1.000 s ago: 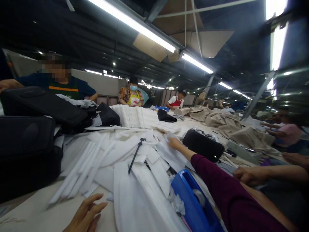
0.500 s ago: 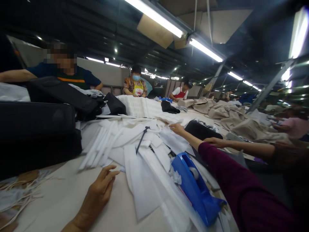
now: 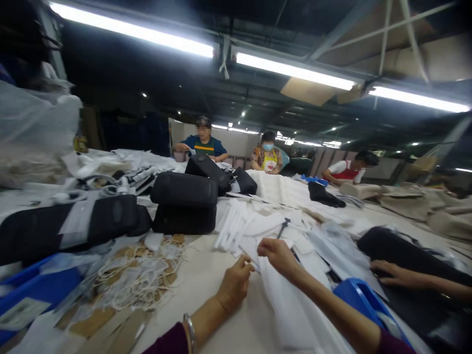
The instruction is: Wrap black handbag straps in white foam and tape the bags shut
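Where pale tabletop (image 3: pixel 201 268) edges white sheets (image 3: pixel 285 300), both hands (image 3: pixel 234 286) (image 3: pixel 278 256) curl, their grip impossible to tell.

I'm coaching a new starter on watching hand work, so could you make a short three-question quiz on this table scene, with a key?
1. True or false: the left hand is gripping a black case.

2. Multiple choice: what shows just beneath the right hand?
a) corded tags
b) white sheets
c) a red apron

3. Fill in the gap: the silver bracelet is worn on the person's ____ wrist.

Key: 1 false; 2 b; 3 left.
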Action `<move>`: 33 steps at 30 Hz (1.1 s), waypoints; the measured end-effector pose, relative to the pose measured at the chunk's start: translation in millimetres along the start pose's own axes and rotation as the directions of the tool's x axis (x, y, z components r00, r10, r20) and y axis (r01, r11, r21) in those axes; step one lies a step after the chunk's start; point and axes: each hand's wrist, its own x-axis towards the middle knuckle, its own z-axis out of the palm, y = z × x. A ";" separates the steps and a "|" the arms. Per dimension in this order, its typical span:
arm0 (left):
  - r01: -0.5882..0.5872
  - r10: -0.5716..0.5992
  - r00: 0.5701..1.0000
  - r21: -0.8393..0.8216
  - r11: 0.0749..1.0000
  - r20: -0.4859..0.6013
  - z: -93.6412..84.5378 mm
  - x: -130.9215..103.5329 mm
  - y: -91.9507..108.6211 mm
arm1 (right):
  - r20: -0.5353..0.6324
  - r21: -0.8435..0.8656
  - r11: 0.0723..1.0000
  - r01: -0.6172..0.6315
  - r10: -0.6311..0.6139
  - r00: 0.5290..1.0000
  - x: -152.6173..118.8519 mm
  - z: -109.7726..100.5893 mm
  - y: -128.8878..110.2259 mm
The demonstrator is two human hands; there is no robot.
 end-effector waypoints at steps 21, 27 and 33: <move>0.137 -0.141 0.985 0.039 0.990 0.098 3.2 3.5 -4.7 | 0.093 -0.362 0.932 0.037 -0.004 0.996 142.5 120.3 -4.2; 0.143 -0.150 0.972 0.052 0.988 0.183 12.6 0.4 -14.3 | 0.035 -0.273 0.962 0.004 0.006 0.999 151.2 102.4 34.7; 0.172 -0.189 0.956 0.091 0.981 0.226 41.0 9.1 -39.9 | -0.026 -0.124 0.992 0.022 -0.026 0.999 163.4 101.7 39.7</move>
